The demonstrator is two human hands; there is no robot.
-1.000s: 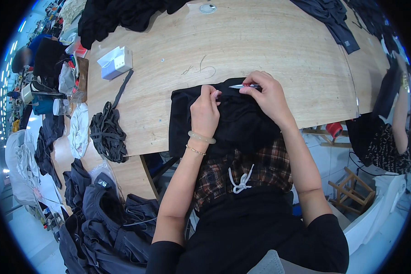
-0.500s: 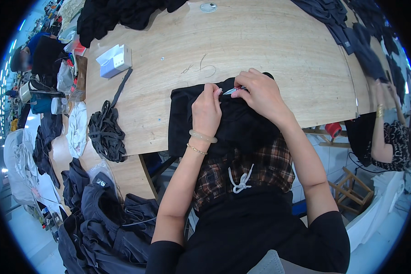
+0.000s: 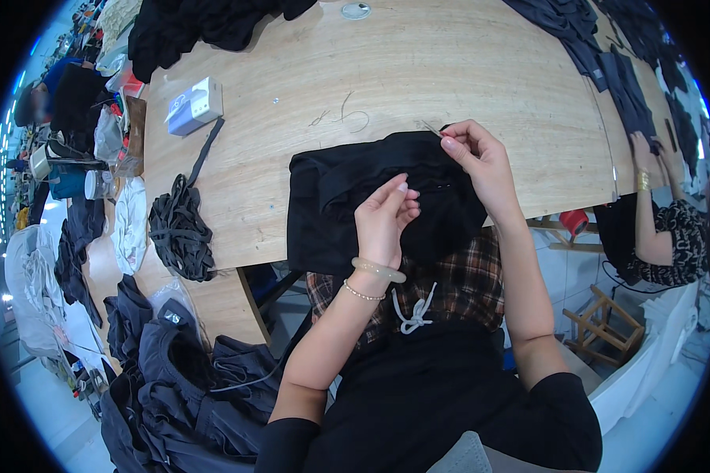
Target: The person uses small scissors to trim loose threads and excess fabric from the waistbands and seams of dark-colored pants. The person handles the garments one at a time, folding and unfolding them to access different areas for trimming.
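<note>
A black garment lies folded at the table's near edge, over my lap. Above its middle, my left hand has thumb and fingertips drawn together in a pinch; anything between them is too small to see. My right hand is by the garment's far right corner, closed around a small pair of thread snips. The slim metal point of the snips sticks out to the far left, over bare wood. A small pale mark shows on the black cloth between the two hands.
On the wooden table are a loose thread, a tissue box and a bundle of dark straps. Dark garments heap at lower left, black cloth at the far left. A co-worker's arm is at right.
My hands have moved apart. The right has swung right with the snips, away from the cloth; the left has come nearer to me and a little right, off the cloth fold.
</note>
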